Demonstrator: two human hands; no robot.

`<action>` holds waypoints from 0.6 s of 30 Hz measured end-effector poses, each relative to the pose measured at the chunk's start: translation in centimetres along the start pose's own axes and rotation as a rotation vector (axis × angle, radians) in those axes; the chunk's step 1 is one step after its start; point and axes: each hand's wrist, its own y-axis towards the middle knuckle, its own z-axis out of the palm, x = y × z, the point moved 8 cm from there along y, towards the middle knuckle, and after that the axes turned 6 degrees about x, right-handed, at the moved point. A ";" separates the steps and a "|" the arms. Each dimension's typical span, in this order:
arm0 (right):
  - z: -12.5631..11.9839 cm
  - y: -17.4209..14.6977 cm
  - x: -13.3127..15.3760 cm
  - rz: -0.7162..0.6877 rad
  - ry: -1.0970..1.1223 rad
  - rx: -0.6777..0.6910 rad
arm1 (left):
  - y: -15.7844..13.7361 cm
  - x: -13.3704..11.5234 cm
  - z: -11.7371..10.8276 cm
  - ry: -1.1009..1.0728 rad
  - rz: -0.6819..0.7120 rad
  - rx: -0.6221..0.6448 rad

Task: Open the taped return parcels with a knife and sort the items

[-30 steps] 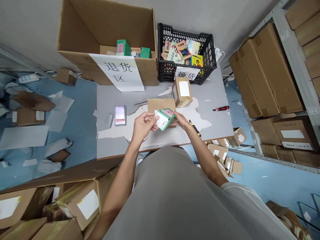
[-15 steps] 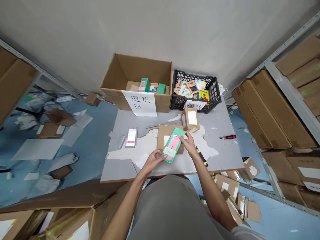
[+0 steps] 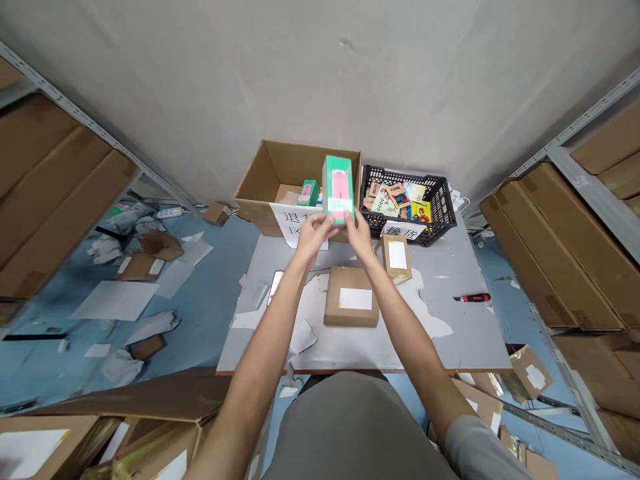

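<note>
Two-handed grip: left hand (image 3: 314, 235) and right hand (image 3: 359, 235) clasp the green-and-pink box (image 3: 340, 190) by its lower end, at 12 o'clock, near the open cardboard carton (image 3: 260, 219) (black plastic crate (image 3: 437, 230) at 1). Judgement: even thumb pressure, box clear of carton's rim.

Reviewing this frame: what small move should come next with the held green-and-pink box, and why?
Probably lower the green-and-pink box into the open cardboard carton. The left grip and right grip hold its near end, it overlaps the carton's front edge in this view, and a similar green box already sits inside.
</note>
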 end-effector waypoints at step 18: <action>-12.9 -26.3 -24.8 0.538 -0.349 -0.180 | -29.4 21.4 -17.3 1.041 -0.527 -0.218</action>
